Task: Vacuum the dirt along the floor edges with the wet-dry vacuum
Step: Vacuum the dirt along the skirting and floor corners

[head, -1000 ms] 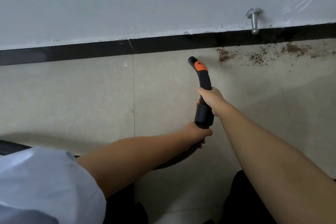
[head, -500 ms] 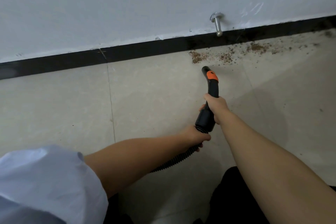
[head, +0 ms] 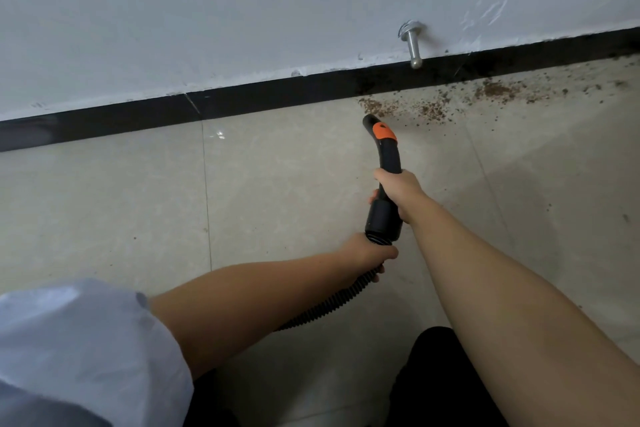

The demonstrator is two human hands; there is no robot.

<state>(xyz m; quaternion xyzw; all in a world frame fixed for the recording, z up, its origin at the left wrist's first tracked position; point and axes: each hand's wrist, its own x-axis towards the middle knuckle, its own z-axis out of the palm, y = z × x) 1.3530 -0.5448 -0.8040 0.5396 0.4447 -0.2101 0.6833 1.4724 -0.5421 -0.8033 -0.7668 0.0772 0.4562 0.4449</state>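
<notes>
Two hands on the vacuum here: the right hand (head: 398, 192) wraps around the black nozzle handle (head: 388, 163), and the left hand (head: 372, 251) grips the ribbed hose (head: 332, 303) just behind the cuff. The nozzle tip sits right at the near end of the brown dirt (head: 429, 107), scattered along the black baseboard (head: 242, 102) below a metal door stop (head: 412, 42).

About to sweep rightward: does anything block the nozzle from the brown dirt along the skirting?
Nothing on the floor does. The black nozzle with orange collar sits at the brown dirt patch's left end. The silver metal doorstop juts from the wall above it.
</notes>
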